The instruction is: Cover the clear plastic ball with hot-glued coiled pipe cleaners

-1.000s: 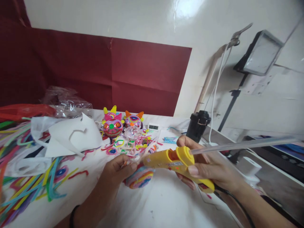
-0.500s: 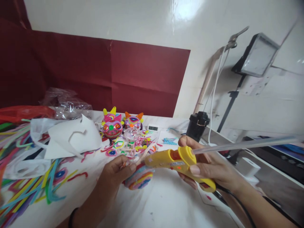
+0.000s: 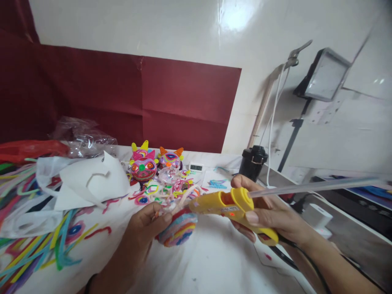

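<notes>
My right hand [image 3: 266, 216] is wrapped round a yellow hot glue gun [image 3: 232, 204] with a small orange light on its side. A long clear glue stick [image 3: 306, 186] sticks out of its back end. The nozzle points left, at the upper edge of a round craft piece [image 3: 179, 230] covered in bands of rainbow colours. My left hand [image 3: 147, 226] grips that piece by its left edge, thumb and fingers closed. A pale pink strip [image 3: 186, 195] rises from the piece near the nozzle; I cannot tell whether the tip touches it.
Finished-looking animal heads [image 3: 143, 167] stand at the back among colourful scraps, beside a small digital clock [image 3: 196, 167]. White cut paper [image 3: 92, 181] and many pipe cleaners [image 3: 36, 249] lie at left. A black cup [image 3: 253, 163] and a lamp [image 3: 327, 75] are at right.
The view has shifted slightly. The round piece is tilted a little more toward me, showing more of its coloured bands. Both hands keep their hold, with the nozzle still at its upper edge.
</notes>
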A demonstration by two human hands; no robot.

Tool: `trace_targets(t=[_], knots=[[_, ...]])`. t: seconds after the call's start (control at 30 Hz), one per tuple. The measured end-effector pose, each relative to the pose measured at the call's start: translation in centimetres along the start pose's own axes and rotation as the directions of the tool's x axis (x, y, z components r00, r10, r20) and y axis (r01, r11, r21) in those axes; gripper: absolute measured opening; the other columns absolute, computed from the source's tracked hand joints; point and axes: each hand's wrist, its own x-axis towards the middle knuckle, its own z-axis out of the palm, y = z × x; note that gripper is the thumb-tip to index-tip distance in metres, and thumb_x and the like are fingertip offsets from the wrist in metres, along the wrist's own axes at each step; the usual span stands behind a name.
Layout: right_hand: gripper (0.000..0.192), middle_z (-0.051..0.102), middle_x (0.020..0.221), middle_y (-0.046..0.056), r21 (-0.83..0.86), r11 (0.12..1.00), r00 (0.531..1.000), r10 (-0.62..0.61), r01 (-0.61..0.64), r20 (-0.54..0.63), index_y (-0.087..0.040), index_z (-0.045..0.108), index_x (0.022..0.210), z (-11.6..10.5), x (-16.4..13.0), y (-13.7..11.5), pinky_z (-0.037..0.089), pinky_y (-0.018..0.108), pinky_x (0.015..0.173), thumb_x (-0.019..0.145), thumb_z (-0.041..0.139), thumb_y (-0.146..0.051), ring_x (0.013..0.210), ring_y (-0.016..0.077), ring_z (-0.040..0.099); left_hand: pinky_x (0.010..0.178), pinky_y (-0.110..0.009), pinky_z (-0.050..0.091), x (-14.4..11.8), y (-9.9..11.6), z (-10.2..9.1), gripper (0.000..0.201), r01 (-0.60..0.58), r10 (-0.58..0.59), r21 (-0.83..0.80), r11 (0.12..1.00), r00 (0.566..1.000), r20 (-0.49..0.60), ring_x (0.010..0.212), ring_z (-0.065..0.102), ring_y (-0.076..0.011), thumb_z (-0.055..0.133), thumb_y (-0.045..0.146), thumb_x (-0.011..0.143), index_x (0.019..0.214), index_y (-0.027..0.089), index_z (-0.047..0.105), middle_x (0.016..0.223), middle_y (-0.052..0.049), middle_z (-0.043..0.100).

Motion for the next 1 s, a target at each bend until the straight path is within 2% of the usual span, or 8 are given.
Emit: trace_targets(t=[0.13,0.53,0.67,1.0], knots=[[0.042,0.056,0.064,-0.004,0.004,1.000,1.000,-0.009,0.009,0.004,-0.023,0.039,0.097,-0.04,-0.06,-0.01,0.028,0.016,0.040,0.073,0.073,-0.027,0.044,0.0076,0.048,0.056,-0.027,0.043,0.02,0.19,0.05,0.029,-0.019,0.019,-0.020,1.000,1.000,0.018,0.057,0.059,-0.0172,0.079,0.040,0.063,0.064,0.018,0.061,0.062,-0.002,0.068],[0.042,0.056,0.064,-0.004,-0.009,1.000,1.000,-0.014,0.014,-0.009,-0.024,0.038,0.096,-0.25,-0.11,-0.23,0.030,0.016,0.039,0.073,0.073,-0.028,0.043,0.0078,0.048,0.057,-0.027,0.043,-0.49,0.81,0.48,0.031,-0.027,0.026,-0.041,0.999,0.999,-0.028,0.058,0.058,-0.0163,0.080,0.040,0.063,0.064,0.018,0.059,0.062,-0.001,0.067],[0.042,0.056,0.065,-0.004,-0.016,1.000,1.000,-0.025,0.024,-0.014,-0.023,0.038,0.096,-0.48,-0.10,-0.20,0.030,0.016,0.040,0.074,0.073,-0.028,0.044,0.0077,0.048,0.059,-0.029,0.045,-0.47,0.81,0.43,0.030,-0.031,0.031,-0.033,0.999,0.999,-0.021,0.061,0.061,-0.0189,0.079,0.043,0.063,0.069,0.018,0.062,0.066,-0.003,0.070],[0.046,0.057,0.065,-0.004,-0.019,1.000,0.999,-0.009,0.009,-0.037,-0.023,0.038,0.097,-0.52,-0.08,-0.24,0.031,0.015,0.039,0.071,0.075,-0.029,0.042,0.0074,0.048,0.065,-0.036,0.048,0.21,0.38,-0.34,0.031,-0.032,0.030,-0.086,0.996,0.999,-0.020,0.065,0.066,-0.0248,0.082,0.040,0.059,0.065,0.020,0.059,0.064,-0.002,0.070]])
